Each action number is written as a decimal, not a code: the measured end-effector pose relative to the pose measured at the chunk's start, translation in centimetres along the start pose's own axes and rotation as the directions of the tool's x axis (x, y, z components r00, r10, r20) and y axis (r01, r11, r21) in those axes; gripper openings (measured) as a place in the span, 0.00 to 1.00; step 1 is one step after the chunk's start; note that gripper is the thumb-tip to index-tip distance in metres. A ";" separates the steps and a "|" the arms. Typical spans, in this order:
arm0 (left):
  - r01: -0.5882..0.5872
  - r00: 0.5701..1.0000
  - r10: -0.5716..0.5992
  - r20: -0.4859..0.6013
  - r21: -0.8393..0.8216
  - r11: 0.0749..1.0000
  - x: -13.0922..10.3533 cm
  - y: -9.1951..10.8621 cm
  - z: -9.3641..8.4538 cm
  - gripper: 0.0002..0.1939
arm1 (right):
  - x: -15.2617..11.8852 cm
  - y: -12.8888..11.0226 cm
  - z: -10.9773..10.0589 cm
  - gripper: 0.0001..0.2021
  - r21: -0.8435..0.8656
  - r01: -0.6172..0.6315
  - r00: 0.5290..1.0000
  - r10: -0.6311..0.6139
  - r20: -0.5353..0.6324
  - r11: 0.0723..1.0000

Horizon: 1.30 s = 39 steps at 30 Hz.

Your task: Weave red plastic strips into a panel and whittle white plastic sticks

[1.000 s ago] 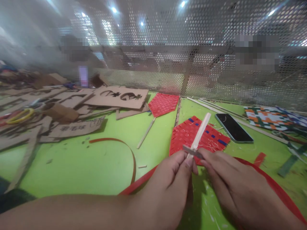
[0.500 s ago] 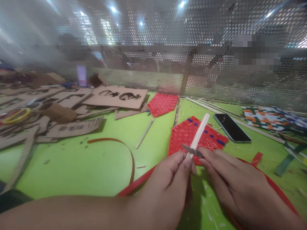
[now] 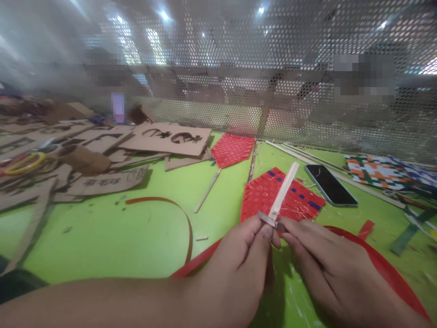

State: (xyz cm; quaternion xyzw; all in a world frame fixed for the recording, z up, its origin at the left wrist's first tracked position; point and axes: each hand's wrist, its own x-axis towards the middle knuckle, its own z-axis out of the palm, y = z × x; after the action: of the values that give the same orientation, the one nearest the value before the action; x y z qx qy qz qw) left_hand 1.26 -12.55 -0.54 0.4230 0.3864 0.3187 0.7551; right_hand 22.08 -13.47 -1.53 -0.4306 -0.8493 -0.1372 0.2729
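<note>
Bright lamps shine beyond a perforated screen [image 3: 218, 86] at the back of a green worktop [image 3: 102, 246]. The left hand [image 3: 237, 269] has its fingers pinched around the lower end of a pale wooden stick [image 3: 285, 187], which slants up and to the right over a red woven piece [image 3: 257, 198]. The fingers of the right hand [image 3: 329, 266] are clamped on one end of a small metal blade [image 3: 268, 219]. The blade lies across the stick, just above the left thumb.

The woven piece, with blue patches and pale shavings on it, lies on the worktop beyond the hands. A dark-screened phone [image 3: 331, 185] is just right of it, and a red strip [image 3: 392, 278] curves out from behind the right hand. Farther off to the left, a smaller red woven piece [image 3: 234, 150] has a thin stick [image 3: 207, 190] at its lower corner. Nearer, a brown strip [image 3: 189, 223] curls over the green surface. Cut cardboard [image 3: 170, 138] is heaped at the left, with a yellow handle [image 3: 29, 164] among it. A white, orange and green woven piece [image 3: 377, 172] lies at the far right.
</note>
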 end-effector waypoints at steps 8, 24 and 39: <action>-0.065 0.996 0.064 0.064 0.013 0.998 -0.1 0.8 0.3 0.19 | 0.6 -0.5 -0.4 0.16 -0.014 -0.020 1.000 0.020 -0.004 1.000; -0.059 0.998 0.059 -0.038 -0.019 0.998 -0.4 0.7 1.0 0.17 | 0.9 -0.7 -0.8 0.13 0.273 -0.103 0.995 0.095 0.044 0.957; 0.003 1.000 -0.003 0.001 -0.111 0.994 -0.7 0.8 0.8 0.19 | 0.8 -0.6 -0.9 0.16 -0.076 0.040 0.999 -0.039 0.008 0.996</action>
State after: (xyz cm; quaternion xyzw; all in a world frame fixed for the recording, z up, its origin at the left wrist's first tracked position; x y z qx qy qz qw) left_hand 1.46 -13.07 0.66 0.3799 0.3682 0.3384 0.7782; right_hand 21.48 -13.75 -0.32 -0.4242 -0.8528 -0.1734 0.2507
